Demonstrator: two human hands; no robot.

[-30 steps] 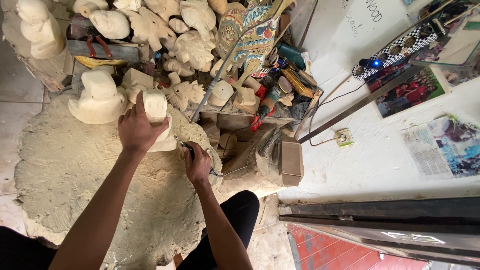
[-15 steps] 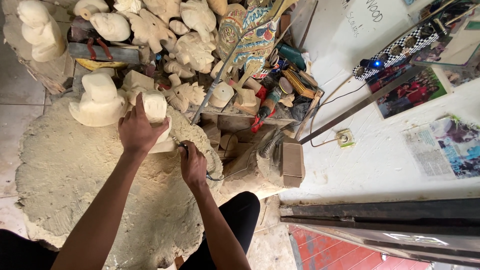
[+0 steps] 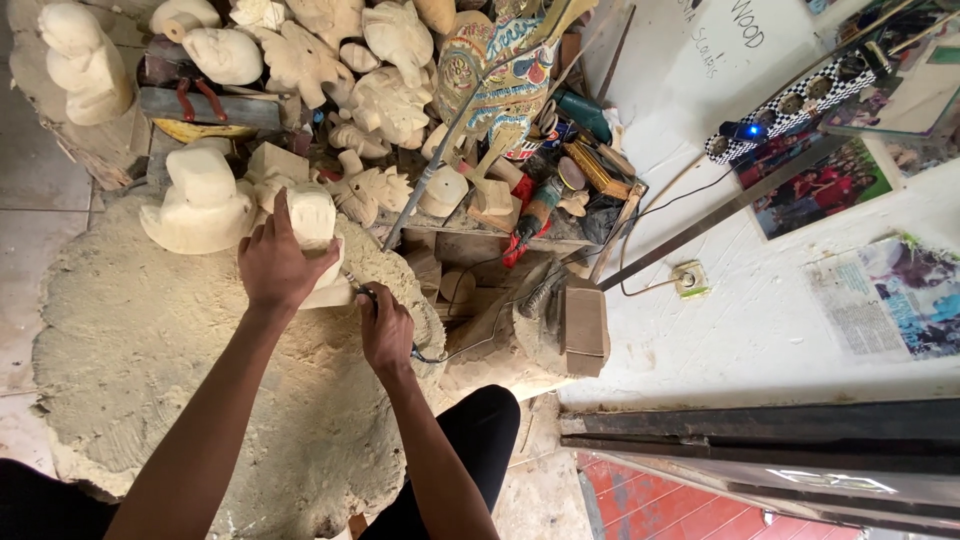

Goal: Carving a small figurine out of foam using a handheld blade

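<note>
Since the earlier frame, the right hand [image 3: 385, 332] had shifted slightly leftward, fingers clenched around a thin metal tool [image 3: 358, 291]. Left hand [image 3: 275, 262] grasped the pale wood carving [image 3: 312, 235] resting on the sawdust-covered stump [image 3: 130, 340].

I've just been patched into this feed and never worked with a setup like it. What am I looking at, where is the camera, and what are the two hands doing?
There is no machine here: these are a person's two bare hands, filmed by one camera worn on the head and looking down. The left hand presses on a pale wood carving that rests on a big sawdust-covered stump. The right hand grips a small carving tool with its tip at the carving's lower edge. Beside it on the stump stands another rough carving. Behind are more unfinished wooden figures, a painted figure and a cluttered tray of tools. A black-clad knee shows below.
</note>
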